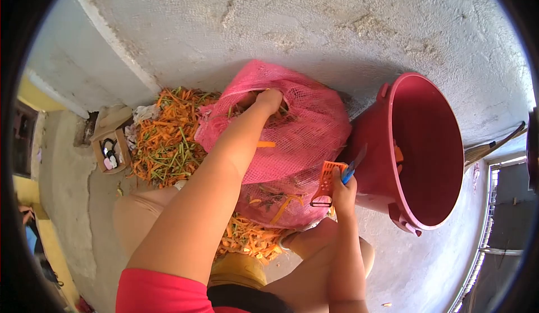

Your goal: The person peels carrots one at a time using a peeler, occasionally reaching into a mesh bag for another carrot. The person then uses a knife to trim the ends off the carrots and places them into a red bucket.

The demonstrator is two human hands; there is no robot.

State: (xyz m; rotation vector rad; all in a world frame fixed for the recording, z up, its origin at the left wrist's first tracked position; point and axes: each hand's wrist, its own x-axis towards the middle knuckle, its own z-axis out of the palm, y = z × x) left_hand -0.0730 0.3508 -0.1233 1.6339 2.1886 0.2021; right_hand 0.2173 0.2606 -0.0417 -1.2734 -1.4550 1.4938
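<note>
My left hand [270, 101] reaches into the mouth of a pink mesh sack [314, 122]; its fingers are mostly hidden inside. Vegetable scraps show through the mesh, and an orange strip [266, 144] lies on the sack. To the right of the sack, my right hand [343, 188] is closed around an orange peeler [327, 179] with a perforated body and a knife [352, 168] with a blue handle, its blade pointing up.
A large dark red tub [379, 150] leans at the right. Orange and green peelings [168, 139] are heaped left of the sack, more [252, 237] below it. An open cardboard box [115, 158] sits at the left. A rough wall [269, 26] rises behind.
</note>
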